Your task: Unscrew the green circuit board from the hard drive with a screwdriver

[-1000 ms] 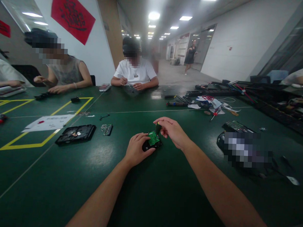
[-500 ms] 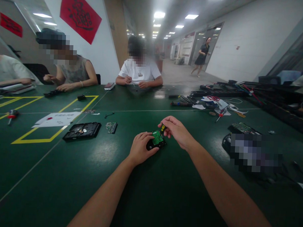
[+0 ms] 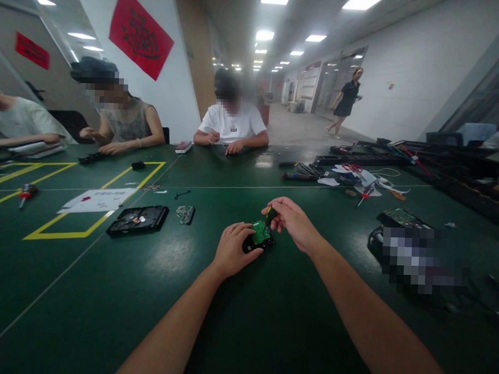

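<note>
Two-handed: pinching a screwdriver (image 3: 270,214) over the green board (image 3: 259,232) with right hand (image 3: 288,217), clasping the black drive (image 3: 251,247) with left hand (image 3: 234,245).

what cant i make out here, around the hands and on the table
All in the head view:
Drive's left part: covered by the left hand.
Screwdriver tip: too small to tell whether it touches the board.
Part of the screwdriver's handle: behind the right hand's fingers.
Paper's print: too small and blurred.
Bundle at right: masked by pixelation.
</note>
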`<state>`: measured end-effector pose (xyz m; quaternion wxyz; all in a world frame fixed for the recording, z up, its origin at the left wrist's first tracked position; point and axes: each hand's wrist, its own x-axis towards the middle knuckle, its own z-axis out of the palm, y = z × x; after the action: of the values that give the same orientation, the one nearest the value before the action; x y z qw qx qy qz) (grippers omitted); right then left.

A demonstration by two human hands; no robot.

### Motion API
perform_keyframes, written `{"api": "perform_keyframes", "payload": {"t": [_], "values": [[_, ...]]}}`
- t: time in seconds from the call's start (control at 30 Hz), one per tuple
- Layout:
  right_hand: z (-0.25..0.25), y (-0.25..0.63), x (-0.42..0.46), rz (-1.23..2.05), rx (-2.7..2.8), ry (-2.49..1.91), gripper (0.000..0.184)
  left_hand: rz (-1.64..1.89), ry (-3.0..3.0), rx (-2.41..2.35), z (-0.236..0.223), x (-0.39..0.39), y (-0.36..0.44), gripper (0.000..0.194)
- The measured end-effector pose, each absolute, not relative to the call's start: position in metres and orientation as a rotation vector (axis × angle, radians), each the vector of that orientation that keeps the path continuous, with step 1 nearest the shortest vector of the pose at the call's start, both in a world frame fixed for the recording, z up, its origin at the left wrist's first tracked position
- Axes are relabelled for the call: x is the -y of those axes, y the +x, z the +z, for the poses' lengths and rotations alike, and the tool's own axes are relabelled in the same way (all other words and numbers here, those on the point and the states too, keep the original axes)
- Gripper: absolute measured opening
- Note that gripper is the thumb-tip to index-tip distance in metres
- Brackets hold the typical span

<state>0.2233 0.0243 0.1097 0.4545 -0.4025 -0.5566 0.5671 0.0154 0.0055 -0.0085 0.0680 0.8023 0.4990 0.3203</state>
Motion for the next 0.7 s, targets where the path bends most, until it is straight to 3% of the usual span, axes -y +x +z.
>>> {"api": "perform_keyframes", "payload": {"t": [0.4,0.7], "values": [[0.1097,0.221,-0.0211,1.391,1.469,-0.985,0.026,0.959,2.408,-1.5,-0.0048,-0.0034,0.0163,0.052],[0.1147,0.2233,-0.021,1.367,1.494,-0.986,0.016,0.945,2.415,-1.504,-0.0059,-0.0043,0.0167,0.052]]}}
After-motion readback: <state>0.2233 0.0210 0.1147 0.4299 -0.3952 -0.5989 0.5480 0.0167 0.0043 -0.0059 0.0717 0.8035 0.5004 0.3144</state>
